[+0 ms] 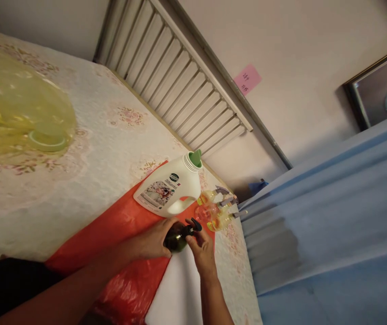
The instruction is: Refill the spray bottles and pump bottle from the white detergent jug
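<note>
A dark green pump bottle (175, 238) with a black pump head (195, 225) is between my two hands. My left hand (156, 238) is wrapped around the bottle's body. The fingers of my right hand (200, 246) close on the black pump at its neck. Just beyond them stands a large white jug (166, 189) with a printed label, its mouth uncapped and showing a green spout. Beneath lies a red plastic sheet (112, 225), and a white sheet or board (176, 291) is near my right forearm.
Several small pump bottles (220, 221) with yellow or pink liquid stand right of the jug. A yellow plastic bag (20, 104) with a green ring lies on the floral tablecloth (101, 149). Behind is a white radiator (179, 76); a blue curtain (315, 216) hangs at the right.
</note>
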Motion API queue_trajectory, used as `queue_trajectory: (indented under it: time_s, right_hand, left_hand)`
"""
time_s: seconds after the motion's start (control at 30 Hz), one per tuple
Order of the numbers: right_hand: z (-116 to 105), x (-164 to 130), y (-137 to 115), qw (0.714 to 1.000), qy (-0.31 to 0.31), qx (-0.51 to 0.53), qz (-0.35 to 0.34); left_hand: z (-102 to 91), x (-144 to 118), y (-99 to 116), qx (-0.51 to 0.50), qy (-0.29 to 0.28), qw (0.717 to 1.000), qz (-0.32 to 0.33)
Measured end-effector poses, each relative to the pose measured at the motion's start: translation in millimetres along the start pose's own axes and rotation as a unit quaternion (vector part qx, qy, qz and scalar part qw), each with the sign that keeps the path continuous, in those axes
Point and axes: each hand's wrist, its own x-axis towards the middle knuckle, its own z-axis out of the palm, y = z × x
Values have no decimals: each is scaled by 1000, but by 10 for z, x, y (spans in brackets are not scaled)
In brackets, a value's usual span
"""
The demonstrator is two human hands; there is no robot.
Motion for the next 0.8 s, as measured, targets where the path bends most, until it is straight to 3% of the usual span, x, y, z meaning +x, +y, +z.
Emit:
queue_trajectory:
  time_s: [0.2, 0.27, 0.43, 0.67, 0.8]
  right_hand:
    - [96, 56, 29, 991, 111, -64, 37]
    - [108, 55, 11, 992, 107, -61, 32]
    - [40, 1, -19, 1000, 17, -1, -4]
    - [110, 19, 136, 988, 127, -86, 33]
    - [111, -15, 151, 991, 108, -79, 27]
  left_hand:
    - [9, -2, -34, 5, 3, 1000, 3]
    - [16, 5, -62, 16, 10, 1000, 1]
    - [21, 18, -54, 1, 1, 1000, 9]
    - [34, 21, -63, 30, 12, 999, 7]
    - [38, 29, -89, 33, 3, 999, -5]
